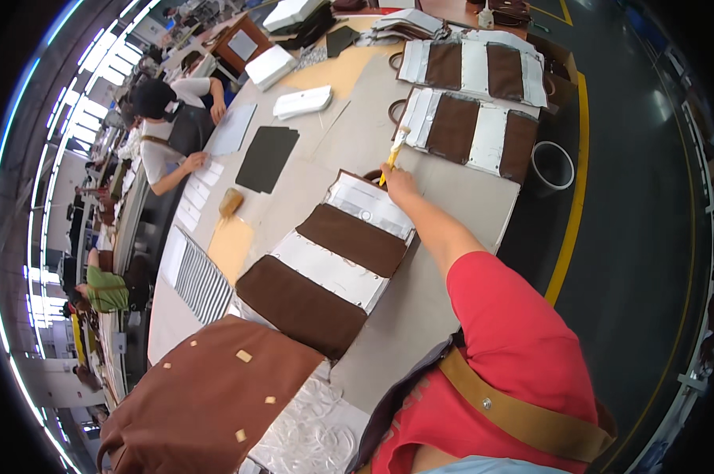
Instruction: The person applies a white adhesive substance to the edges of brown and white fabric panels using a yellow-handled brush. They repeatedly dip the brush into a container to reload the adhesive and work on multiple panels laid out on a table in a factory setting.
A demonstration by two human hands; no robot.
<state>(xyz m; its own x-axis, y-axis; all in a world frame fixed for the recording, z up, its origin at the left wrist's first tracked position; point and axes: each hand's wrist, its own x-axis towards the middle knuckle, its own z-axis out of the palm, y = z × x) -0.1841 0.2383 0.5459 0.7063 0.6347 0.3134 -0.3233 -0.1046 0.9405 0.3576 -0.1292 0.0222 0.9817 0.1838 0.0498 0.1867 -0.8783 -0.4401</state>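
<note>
My right hand [402,185] is stretched out over the table, its fingers closed round the yellow handle of a brush [394,152]. The brush's pale bristle end points away from me, toward the stacked panels at the far right. Below the hand lies a long bag panel [353,241] in brown and white bands, with a handle loop partly hidden behind my fingers. Nearer to me, a reddish-brown leather piece [215,379] with several small tan patches touches its lower end. My left hand is not in view.
Two similar banded panels [471,130] lie at the far right, beside a white bin [552,166]. Dark sheets [268,158], a sponge-like block [231,202] and white packs [302,101] are on the table [444,213]. White strips [313,426] lie near me. A co-worker [171,126] works across the table.
</note>
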